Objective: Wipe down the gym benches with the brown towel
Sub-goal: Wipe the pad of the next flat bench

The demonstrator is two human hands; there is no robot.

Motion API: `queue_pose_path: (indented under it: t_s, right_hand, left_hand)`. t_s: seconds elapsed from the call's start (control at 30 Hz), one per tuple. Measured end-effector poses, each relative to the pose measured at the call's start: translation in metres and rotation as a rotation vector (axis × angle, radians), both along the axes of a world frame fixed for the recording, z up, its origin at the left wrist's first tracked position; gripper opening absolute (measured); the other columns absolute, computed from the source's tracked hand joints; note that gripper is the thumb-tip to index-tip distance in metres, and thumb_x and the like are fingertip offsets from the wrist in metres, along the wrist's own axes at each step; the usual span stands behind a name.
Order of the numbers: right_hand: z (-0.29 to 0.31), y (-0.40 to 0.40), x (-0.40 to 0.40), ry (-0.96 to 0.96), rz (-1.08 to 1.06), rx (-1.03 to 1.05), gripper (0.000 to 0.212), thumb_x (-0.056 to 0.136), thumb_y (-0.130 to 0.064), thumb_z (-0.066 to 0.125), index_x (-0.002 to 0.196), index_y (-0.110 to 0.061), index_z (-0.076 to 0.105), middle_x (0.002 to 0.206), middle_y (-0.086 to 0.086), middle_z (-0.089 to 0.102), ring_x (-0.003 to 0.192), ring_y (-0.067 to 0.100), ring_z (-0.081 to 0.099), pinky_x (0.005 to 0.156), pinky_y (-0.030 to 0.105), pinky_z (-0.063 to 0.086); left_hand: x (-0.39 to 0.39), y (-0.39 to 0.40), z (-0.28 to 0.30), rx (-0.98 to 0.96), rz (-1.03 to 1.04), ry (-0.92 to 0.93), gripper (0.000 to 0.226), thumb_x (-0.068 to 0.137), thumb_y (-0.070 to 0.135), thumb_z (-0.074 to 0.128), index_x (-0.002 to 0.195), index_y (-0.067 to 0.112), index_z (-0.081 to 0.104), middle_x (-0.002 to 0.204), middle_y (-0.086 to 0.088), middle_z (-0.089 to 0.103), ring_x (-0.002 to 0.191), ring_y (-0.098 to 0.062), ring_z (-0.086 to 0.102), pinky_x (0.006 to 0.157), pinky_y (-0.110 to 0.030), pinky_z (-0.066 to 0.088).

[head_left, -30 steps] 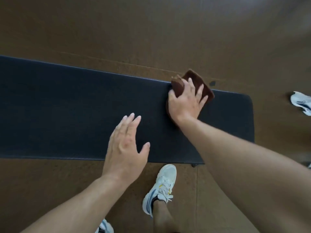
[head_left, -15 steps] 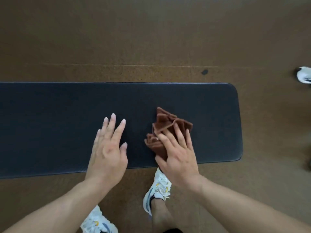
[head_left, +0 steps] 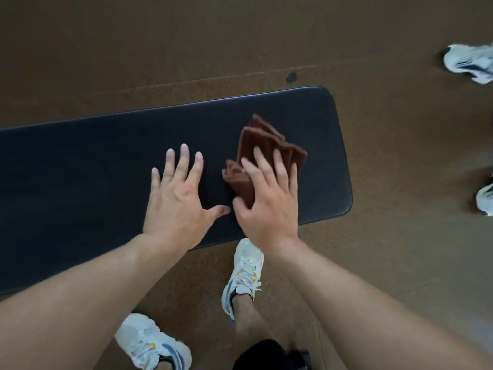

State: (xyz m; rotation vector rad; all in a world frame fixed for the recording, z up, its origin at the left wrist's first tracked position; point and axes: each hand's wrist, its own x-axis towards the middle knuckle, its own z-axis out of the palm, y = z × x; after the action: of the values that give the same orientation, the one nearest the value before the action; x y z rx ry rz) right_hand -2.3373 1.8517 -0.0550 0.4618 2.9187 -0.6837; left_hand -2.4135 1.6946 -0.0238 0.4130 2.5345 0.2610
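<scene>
A black padded gym bench (head_left: 80, 166) runs from the left edge to a rounded end at the right. A folded, bunched brown towel (head_left: 256, 145) lies on the pad near that end. My right hand (head_left: 266, 198) presses flat on the towel with straight, spread fingers. My left hand (head_left: 178, 198) rests flat on the bare pad just left of the towel, fingers spread, its thumb close to my right hand.
Brown speckled floor surrounds the bench. My own white sneakers (head_left: 245, 271) stand at the bench's near edge. Another person's white sneakers (head_left: 469, 62) are on the floor at the far right, beyond the bench end.
My right hand first drew the towel from the far edge back to the near edge, then pushed it to the middle of the pad. My left hand stayed flat on the pad.
</scene>
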Motion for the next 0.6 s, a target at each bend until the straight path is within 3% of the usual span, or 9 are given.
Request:
queue_pose_path:
  t_s: [0.1, 0.17, 0.3, 0.47, 0.6]
  right_hand:
    - [0.005, -0.007, 0.059, -0.093, 0.005, -0.023, 0.068, 0.090, -0.046, 0.050, 0.156, -0.033, 0.042, 0.171, -0.011, 0.028, 0.163, 0.016, 0.001, 0.130, 0.057, 0.008]
    - [0.006, -0.004, 0.055, -0.151, -0.072, -0.057, 0.068, 0.091, -0.049, 0.044, 0.158, -0.039, 0.035, 0.172, -0.018, 0.020, 0.162, 0.010, -0.008, 0.131, 0.053, 0.000]
    - [0.001, 0.019, -0.016, -0.142, -0.189, -0.030, 0.072, 0.092, -0.055, 0.038, 0.160, -0.041, 0.024, 0.174, -0.018, 0.009, 0.160, 0.012, -0.016, 0.128, 0.051, -0.016]
    - [-0.005, 0.073, -0.124, -0.116, -0.222, 0.046, 0.071, 0.093, -0.059, 0.043, 0.159, -0.037, 0.034, 0.173, -0.012, 0.018, 0.162, 0.020, -0.005, 0.127, 0.059, -0.013]
    - [-0.005, 0.085, -0.123, -0.093, -0.173, 0.036, 0.068, 0.094, -0.055, 0.044, 0.158, -0.035, 0.037, 0.173, -0.010, 0.021, 0.163, 0.020, -0.004, 0.128, 0.057, -0.010]
  left_hand:
    - [-0.005, 0.006, 0.006, -0.129, -0.067, -0.043, 0.130, 0.071, 0.080, 0.064, 0.160, 0.021, -0.011, 0.168, -0.005, -0.019, 0.155, -0.026, -0.019, 0.127, -0.050, 0.004]
    - [-0.008, 0.011, 0.010, -0.200, -0.088, -0.063, 0.136, 0.068, 0.079, 0.069, 0.160, 0.020, -0.012, 0.168, -0.006, -0.020, 0.155, -0.028, -0.018, 0.127, -0.052, 0.009]
    - [-0.013, 0.020, 0.014, -0.287, -0.111, -0.090, 0.138, 0.067, 0.075, 0.074, 0.160, 0.017, -0.010, 0.169, -0.008, -0.016, 0.156, -0.031, -0.013, 0.124, -0.054, 0.018]
    - [-0.017, 0.029, 0.012, -0.375, -0.149, -0.116, 0.140, 0.068, 0.074, 0.074, 0.159, 0.011, -0.010, 0.168, -0.014, -0.015, 0.155, -0.036, -0.011, 0.120, -0.056, 0.025]
    - [-0.016, 0.033, 0.011, -0.411, -0.180, -0.134, 0.140, 0.068, 0.075, 0.072, 0.158, 0.007, -0.011, 0.167, -0.019, -0.015, 0.155, -0.040, -0.010, 0.118, -0.056, 0.029]
